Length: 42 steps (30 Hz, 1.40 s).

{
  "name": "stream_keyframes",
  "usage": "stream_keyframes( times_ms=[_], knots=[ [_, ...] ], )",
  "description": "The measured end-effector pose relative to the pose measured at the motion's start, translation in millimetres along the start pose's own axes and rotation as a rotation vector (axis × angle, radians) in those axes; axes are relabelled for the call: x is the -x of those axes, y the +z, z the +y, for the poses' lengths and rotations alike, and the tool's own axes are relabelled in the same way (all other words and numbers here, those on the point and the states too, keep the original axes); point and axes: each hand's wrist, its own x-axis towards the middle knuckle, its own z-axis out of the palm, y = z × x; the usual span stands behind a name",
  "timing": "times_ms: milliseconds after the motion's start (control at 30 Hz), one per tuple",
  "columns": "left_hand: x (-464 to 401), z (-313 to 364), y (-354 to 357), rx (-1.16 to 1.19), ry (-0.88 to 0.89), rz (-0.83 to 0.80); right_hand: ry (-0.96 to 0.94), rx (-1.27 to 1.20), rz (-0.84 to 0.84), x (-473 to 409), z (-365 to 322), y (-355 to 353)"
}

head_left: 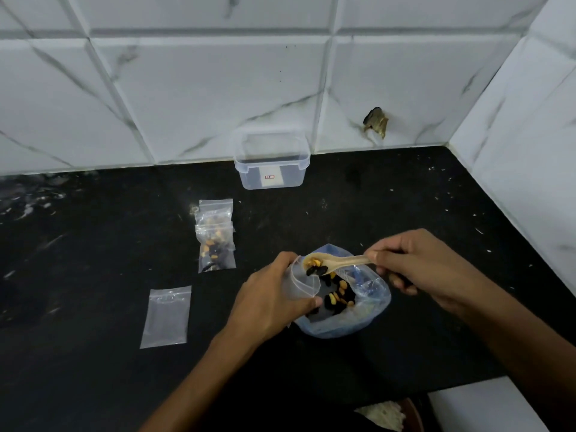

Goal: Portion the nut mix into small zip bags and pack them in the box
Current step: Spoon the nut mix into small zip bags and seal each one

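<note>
My left hand (271, 302) holds a small clear zip bag (304, 283) open by its mouth, just over the large blue-tinted bag of nut mix (371, 294). My right hand (417, 263) grips the handle of a pale wooden spoon (343, 261). The spoon's bowl carries yellow nuts and dark raisins at the small bag's mouth. Two filled zip bags (215, 236) lie overlapping on the counter to the left. An empty zip bag (166, 316) lies flat nearer me. The clear plastic box (271, 163) stands open against the wall.
The black counter (93, 260) meets white marble-look tiled walls at the back and right. Its right front edge drops off near a white surface (480, 406). A broken hole (375, 120) shows in the back tile.
</note>
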Motion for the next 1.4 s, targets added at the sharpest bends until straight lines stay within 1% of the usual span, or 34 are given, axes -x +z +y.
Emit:
stream_keyframes(
  times_ms=[100,167,267,333,367,433,500,533,600,667,767,800,867,967,1133,1200,1333,1400],
  knots=[
    [-2,8,2,0.024,0.021,0.034,-0.25,0.449,0.073,11,-12,14],
    [-2,9,3,0.075,0.023,0.053,-0.409,0.631,0.086,20,-18,27],
    [-1,8,6,0.179,0.028,0.103,-0.594,0.875,0.055,26,-18,43],
    [0,5,8,0.222,0.017,0.124,-0.664,0.957,0.065,25,-14,46],
    [0,4,7,0.234,0.011,0.136,-0.691,0.935,0.116,26,-13,44],
    [1,0,5,0.248,0.002,0.157,-0.718,0.743,0.241,27,-9,36],
    [3,-4,1,0.26,-0.006,0.164,-0.632,0.524,0.339,26,-11,22],
    [4,-7,-1,0.267,-0.013,0.164,-0.558,0.474,0.356,24,-9,15],
    [8,-14,-3,0.283,-0.032,0.156,-0.404,0.507,0.323,10,4,7],
    [11,-20,-4,0.297,-0.057,0.134,-0.246,0.57,0.229,-8,29,14],
    [14,-24,-1,0.325,-0.071,0.079,-0.118,0.632,0.162,-29,65,39],
    [13,-25,0,0.341,-0.073,0.058,-0.107,0.644,0.17,-34,70,46],
    [13,-26,2,0.372,-0.077,0.028,-0.143,0.65,0.223,-40,74,61],
    [9,-25,6,0.381,-0.074,0.009,-0.17,0.587,0.254,-49,68,80],
    [6,-22,8,0.381,-0.06,0.01,-0.171,0.584,0.125,-62,58,104],
    [5,-22,7,0.371,-0.054,0.01,-0.163,0.492,0.108,-64,60,106],
    [5,-23,7,0.362,-0.053,0.009,-0.04,0.244,0.06,-72,65,101],
    [6,-21,8,0.364,-0.055,-0.008,-0.007,0.208,0.042,-75,64,101]
  ],
)
